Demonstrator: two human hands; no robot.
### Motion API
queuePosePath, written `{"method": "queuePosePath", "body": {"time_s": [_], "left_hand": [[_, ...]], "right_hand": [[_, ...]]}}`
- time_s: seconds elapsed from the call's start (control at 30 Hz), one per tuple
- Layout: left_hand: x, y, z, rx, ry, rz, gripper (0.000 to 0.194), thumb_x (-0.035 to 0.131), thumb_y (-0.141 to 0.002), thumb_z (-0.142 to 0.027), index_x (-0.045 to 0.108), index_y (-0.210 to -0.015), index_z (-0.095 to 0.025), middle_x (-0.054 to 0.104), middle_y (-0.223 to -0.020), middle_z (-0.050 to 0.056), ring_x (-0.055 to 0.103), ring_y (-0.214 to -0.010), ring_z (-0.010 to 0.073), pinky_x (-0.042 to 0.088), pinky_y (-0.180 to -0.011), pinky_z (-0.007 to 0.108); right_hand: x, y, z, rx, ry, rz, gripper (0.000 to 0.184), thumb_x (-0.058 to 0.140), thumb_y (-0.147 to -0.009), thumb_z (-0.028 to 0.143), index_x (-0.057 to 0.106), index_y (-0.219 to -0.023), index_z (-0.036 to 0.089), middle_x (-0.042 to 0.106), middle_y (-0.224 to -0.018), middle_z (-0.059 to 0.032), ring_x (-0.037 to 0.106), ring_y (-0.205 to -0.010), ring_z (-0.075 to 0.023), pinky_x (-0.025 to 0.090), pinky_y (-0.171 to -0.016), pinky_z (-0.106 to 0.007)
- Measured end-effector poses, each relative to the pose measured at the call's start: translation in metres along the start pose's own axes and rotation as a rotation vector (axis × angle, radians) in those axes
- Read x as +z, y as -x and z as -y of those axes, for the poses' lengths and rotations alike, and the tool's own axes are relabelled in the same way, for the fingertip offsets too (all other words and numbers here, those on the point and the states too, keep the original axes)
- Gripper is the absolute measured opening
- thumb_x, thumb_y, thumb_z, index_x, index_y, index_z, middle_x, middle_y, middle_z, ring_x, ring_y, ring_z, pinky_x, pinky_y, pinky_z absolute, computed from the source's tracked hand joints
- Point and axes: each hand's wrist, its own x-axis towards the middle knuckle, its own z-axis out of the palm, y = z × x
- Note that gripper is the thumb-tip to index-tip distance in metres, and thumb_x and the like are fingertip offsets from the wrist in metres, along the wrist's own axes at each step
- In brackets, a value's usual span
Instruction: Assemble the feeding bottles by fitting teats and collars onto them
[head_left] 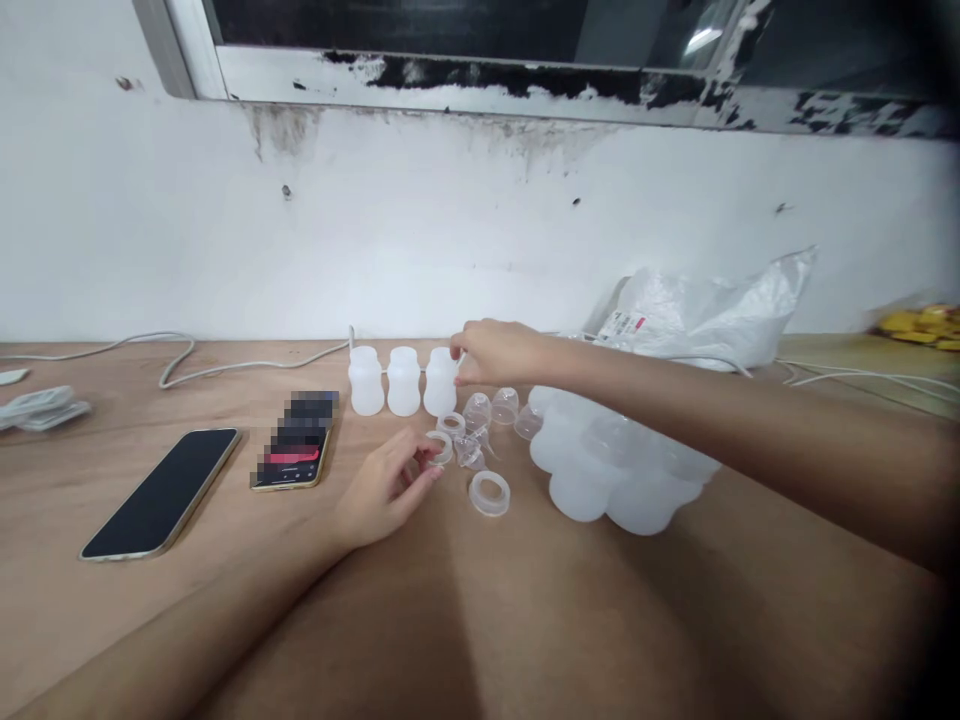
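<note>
Three frosted white baby bottles stand upright in a row near the wall: a left bottle [367, 382], a middle bottle [403, 382] and a right bottle [439, 385]. My right hand [499, 352] has its fingers closed on the right side of the right bottle. My left hand [386, 488] is lower, its fingers curled at a translucent bottle ring [444, 450], with the thumb on the near side. Another ring [451, 423] lies just behind it, and a third ring [490, 494] lies flat closer to me. Clear nipples [471, 452] and clear dome caps [477, 410] are beside the rings.
Several more frosted bottles [589, 470] lie grouped on the right, partly under my right forearm. A plastic bag [697, 310] sits behind them. Two phones, a dark one [161, 495] and a lit one [296, 440], lie left. A white cable [225, 372] runs along the wall.
</note>
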Motion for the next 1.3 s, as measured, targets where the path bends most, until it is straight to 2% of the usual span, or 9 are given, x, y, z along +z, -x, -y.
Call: {"method": "queuePosePath", "body": {"time_s": [0.23,0.5,0.67,0.77,0.87,0.93,1.03,1.2,1.3], "left_hand": [[0.009,0.000,0.006,0.212,-0.227,0.078,0.020,0.044,-0.085,-0.019,0.056,-0.102,-0.017,0.058,-0.105,0.009,0.054,-0.095,0.0205,0.045,-0.082,0.034],[0.011,-0.001,0.007,0.203,-0.252,0.082,0.016,0.046,-0.083,-0.016,0.057,-0.095,-0.017,0.059,-0.099,0.008,0.055,-0.091,0.0196,0.046,-0.078,0.033],[0.006,0.001,0.001,0.158,-0.199,0.058,0.019,0.043,-0.085,-0.019,0.053,-0.101,-0.017,0.059,-0.101,0.008,0.056,-0.092,0.0185,0.046,-0.081,0.032],[0.002,0.001,-0.002,0.136,-0.053,0.024,0.030,0.049,-0.083,-0.024,0.046,-0.112,-0.017,0.058,-0.108,0.009,0.055,-0.097,0.0180,0.046,-0.083,0.031],[0.002,0.000,-0.001,0.135,0.011,-0.013,0.042,0.062,-0.076,-0.030,0.046,-0.112,-0.016,0.059,-0.110,0.010,0.056,-0.099,0.0196,0.046,-0.085,0.031],[0.003,-0.001,0.000,0.113,0.012,-0.035,0.040,0.064,-0.074,-0.031,0.048,-0.108,-0.017,0.061,-0.106,0.009,0.058,-0.097,0.0192,0.047,-0.083,0.031],[0.004,-0.002,0.003,0.014,-0.001,-0.052,0.037,0.064,-0.074,-0.034,0.051,-0.103,-0.017,0.064,-0.101,0.008,0.061,-0.088,0.0184,0.049,-0.076,0.030],[0.004,-0.001,0.005,-0.271,-0.077,-0.119,0.040,0.067,-0.066,-0.045,0.054,-0.092,-0.017,0.066,-0.085,0.005,0.061,-0.069,0.0173,0.049,-0.063,0.030],[0.004,0.000,0.006,-0.291,-0.048,-0.129,0.037,0.063,-0.071,-0.044,0.055,-0.095,-0.017,0.065,-0.085,0.004,0.061,-0.073,0.0177,0.048,-0.062,0.028]], "right_hand": [[0.028,0.030,0.038,-0.111,-0.033,0.141,0.006,0.067,-0.062,0.011,0.066,-0.066,0.015,0.063,-0.065,-0.0047,0.060,-0.063,-0.0187,0.039,-0.053,-0.026],[0.028,0.063,0.057,-0.116,-0.101,0.224,0.017,0.060,-0.061,-0.002,0.062,-0.055,0.014,0.056,-0.053,-0.0031,0.056,-0.047,-0.0172,0.036,-0.044,-0.025],[0.044,0.071,0.057,-0.071,-0.150,0.104,0.013,0.056,-0.068,0.001,0.061,-0.062,0.012,0.062,-0.067,-0.0082,0.061,-0.061,-0.0224,0.041,-0.052,-0.029],[0.055,0.076,0.056,-0.002,-0.320,-0.115,0.007,0.053,-0.077,0.013,0.059,-0.076,0.014,0.062,-0.082,-0.0071,0.060,-0.069,-0.0188,0.044,-0.058,-0.029],[0.069,0.079,0.059,0.086,-0.555,-0.325,0.005,0.053,-0.079,0.016,0.056,-0.074,0.016,0.060,-0.079,-0.0034,0.057,-0.068,-0.0149,0.045,-0.061,-0.027],[0.079,0.082,0.064,0.099,-0.632,-0.397,0.006,0.050,-0.081,0.018,0.056,-0.079,0.016,0.060,-0.084,-0.0037,0.057,-0.071,-0.0143,0.047,-0.064,-0.027],[0.096,0.090,0.071,0.098,-0.562,-0.500,0.022,0.044,-0.084,0.020,0.053,-0.104,0.015,0.054,-0.104,-0.0104,0.055,-0.090,-0.0204,0.048,-0.075,-0.035],[0.121,0.099,0.071,0.134,-0.331,-0.491,0.036,0.043,-0.078,0.008,0.048,-0.113,0.008,0.046,-0.113,-0.0197,0.047,-0.104,-0.0305,0.045,-0.084,-0.047],[0.127,0.096,0.066,0.119,-0.351,-0.448,0.034,0.041,-0.078,0.007,0.047,-0.112,0.008,0.045,-0.111,-0.0193,0.049,-0.100,-0.0286,0.047,-0.081,-0.045]]}}
